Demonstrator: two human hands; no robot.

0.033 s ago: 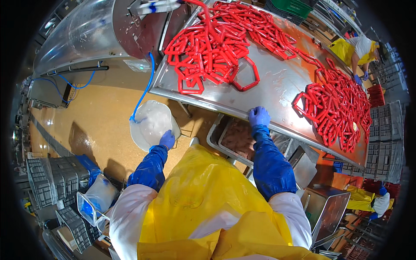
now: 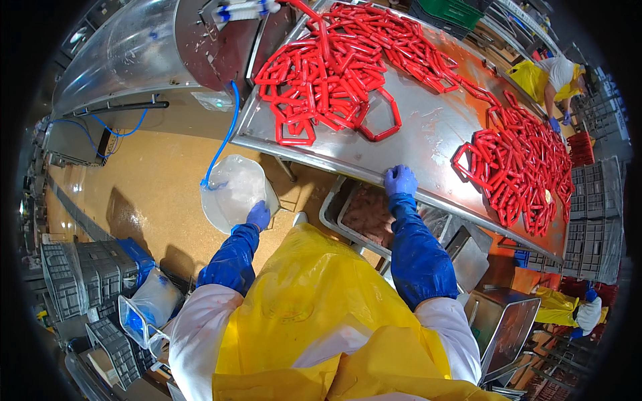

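My left hand [image 2: 258,215], in a blue-violet glove, is closed at the right rim of a white bucket [image 2: 208,208]. The bucket holds a pale, cloudy content, and a blue hose [image 2: 229,140] hangs down to its left rim. My right hand [image 2: 400,180], gloved alike, has its fingers bent over the near edge of a steel table [image 2: 414,137]. Linked red sausages [image 2: 328,80] lie heaped at the table's far left, and a second heap of sausages [image 2: 518,167] lies at the right. Neither hand touches them.
A steel machine [image 2: 120,60] with a clear curved cover stands at the far left. Below the table edge is a tub of pinkish meat [image 2: 368,217]. Grey crates [image 2: 83,274] are stacked at the left, and a co-worker [image 2: 558,77] bends over at the far right.
My hands, the bucket and the sausage heaps stay in place. The blue marks on the white machine part at the top have shifted. The far co-worker's hands have moved slightly.
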